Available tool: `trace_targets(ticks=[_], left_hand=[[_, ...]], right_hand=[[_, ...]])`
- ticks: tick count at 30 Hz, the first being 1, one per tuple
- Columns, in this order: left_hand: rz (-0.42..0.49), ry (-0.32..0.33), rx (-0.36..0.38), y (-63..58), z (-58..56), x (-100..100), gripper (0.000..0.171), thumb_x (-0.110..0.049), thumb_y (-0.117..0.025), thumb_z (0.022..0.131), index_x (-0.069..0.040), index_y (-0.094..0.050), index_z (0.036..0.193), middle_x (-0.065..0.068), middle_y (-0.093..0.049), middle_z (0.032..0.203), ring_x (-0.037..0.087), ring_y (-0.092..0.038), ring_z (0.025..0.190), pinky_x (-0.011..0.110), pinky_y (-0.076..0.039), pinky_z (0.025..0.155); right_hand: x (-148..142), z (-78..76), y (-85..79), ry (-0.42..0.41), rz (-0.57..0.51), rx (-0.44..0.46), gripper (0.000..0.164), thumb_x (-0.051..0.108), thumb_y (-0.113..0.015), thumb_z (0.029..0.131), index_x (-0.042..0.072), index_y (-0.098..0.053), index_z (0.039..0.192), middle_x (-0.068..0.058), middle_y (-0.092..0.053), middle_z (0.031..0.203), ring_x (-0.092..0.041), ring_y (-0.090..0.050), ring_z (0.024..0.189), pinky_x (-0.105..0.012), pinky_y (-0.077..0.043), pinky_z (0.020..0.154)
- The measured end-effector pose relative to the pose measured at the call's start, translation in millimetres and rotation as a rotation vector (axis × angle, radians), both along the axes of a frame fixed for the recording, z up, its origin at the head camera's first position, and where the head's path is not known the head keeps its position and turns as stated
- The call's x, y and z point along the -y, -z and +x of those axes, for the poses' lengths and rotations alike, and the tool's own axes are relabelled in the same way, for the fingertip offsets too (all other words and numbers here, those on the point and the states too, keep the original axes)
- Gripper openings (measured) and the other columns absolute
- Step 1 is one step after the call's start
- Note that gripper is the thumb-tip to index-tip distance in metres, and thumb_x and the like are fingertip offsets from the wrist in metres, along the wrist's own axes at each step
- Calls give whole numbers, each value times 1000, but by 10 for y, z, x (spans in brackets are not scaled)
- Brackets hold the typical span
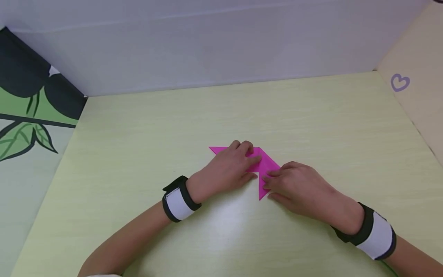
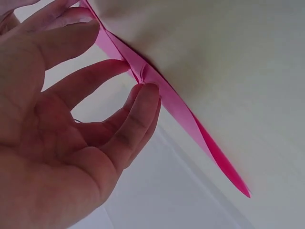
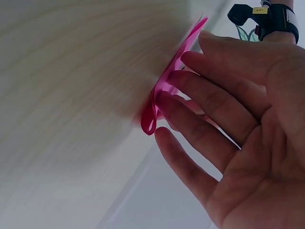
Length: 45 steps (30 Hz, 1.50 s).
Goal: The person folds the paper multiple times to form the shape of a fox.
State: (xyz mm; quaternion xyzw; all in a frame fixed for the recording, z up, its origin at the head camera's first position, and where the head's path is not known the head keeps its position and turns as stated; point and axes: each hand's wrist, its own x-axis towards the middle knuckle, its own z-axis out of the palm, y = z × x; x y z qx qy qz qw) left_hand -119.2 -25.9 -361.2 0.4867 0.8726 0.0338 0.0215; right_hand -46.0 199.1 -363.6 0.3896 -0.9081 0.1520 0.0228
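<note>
A folded pink sheet of paper (image 1: pixel 265 163) lies on the table, with one point to the left and another toward the person. My left hand (image 1: pixel 228 167) lies over its left part, fingertips pressing the paper and hiding some of it. In the left wrist view, bent fingers touch the long pink strip (image 2: pixel 177 106) while the thumb stands apart from it. On the right flap rest the fingertips of my right hand (image 1: pixel 301 188), nearly straight and spread. The right wrist view shows the paper's edge curving in a small loop (image 3: pixel 147 112) beside those fingers.
The pale wood-grain table (image 1: pixel 138 127) surrounds the paper. A white wall (image 1: pixel 221 50) closes off its far edge. At the left stands a panel with painted leaves (image 1: pixel 20 142), at the right a wall with a drawn heart (image 1: pixel 400 82). Both wrists wear straps (image 1: pixel 180 204).
</note>
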Motion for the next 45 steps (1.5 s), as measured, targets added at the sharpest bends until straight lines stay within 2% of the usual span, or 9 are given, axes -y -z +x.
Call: trace_targets(ticks=[6, 13, 18, 21, 26, 32, 39, 45], left_hand=[[12, 23, -27, 11, 6, 7, 33, -33, -71, 96, -14, -69, 123, 14, -62, 120, 29, -57, 98, 34, -48, 85], [14, 34, -40, 26, 10, 17, 28, -30, -70, 97, -14, -69, 119, 17, -60, 125, 31, -57, 98, 35, -49, 83], [8, 32, -32, 30, 3, 9, 27, -30, -67, 98, -15, -71, 121, 17, -59, 125, 31, -56, 99, 35, -49, 85], [13, 26, -22, 27, -3, 10, 28, -32, -67, 99, -17, -72, 121, 15, -59, 122, 29, -55, 98, 34, -47, 85], [22, 35, -9, 20, -7, 8, 33, -36, -67, 99, -15, -73, 123, 16, -61, 122, 29, -56, 98, 35, -46, 87], [11, 38, 23, 7, 0, 14, 38, -43, -69, 97, -15, -73, 124, 16, -60, 126, 29, -55, 104, 36, -45, 91], [-4, 27, 32, 22, -3, 18, 42, -45, -69, 97, -17, -73, 127, 15, -58, 129, 28, -53, 105, 35, -45, 92], [-11, 19, 30, 27, -6, 22, 41, -45, -68, 98, -17, -73, 127, 14, -57, 129, 28, -53, 106, 35, -45, 91]], right_hand=[[-5, -13, -3, -2, -13, 6, 27, 17, -89, 80, 14, -81, 106, 9, -78, 96, -15, -73, 92, -40, -56, 90], [-18, -22, -8, -12, -19, 4, 27, 15, -88, 81, 15, -81, 106, 7, -78, 101, -16, -74, 94, -40, -56, 90], [-48, -59, -38, -16, -61, 1, 26, 12, -87, 81, 16, -81, 107, 9, -77, 99, -13, -73, 87, -38, -58, 84], [-89, -124, -83, 7, -94, 11, 28, 9, -86, 83, 15, -80, 110, 7, -77, 103, -14, -73, 93, -38, -58, 84], [-164, -301, -136, 87, -78, 26, 34, 6, -84, 84, 11, -78, 117, -3, -76, 112, -24, -71, 110, -46, -57, 90], [-197, -485, -63, 105, -23, 63, 41, 8, -82, 87, 10, -74, 127, -6, -74, 122, -30, -66, 121, -52, -54, 95], [-212, -569, 44, 111, 27, 54, 43, 11, -77, 92, 10, -69, 134, -9, -67, 136, -32, -59, 131, -51, -56, 91], [-177, -610, 70, 120, 158, 22, 52, 8, -76, 91, 12, -64, 141, -8, -61, 144, -33, -50, 140, -50, -54, 94]])
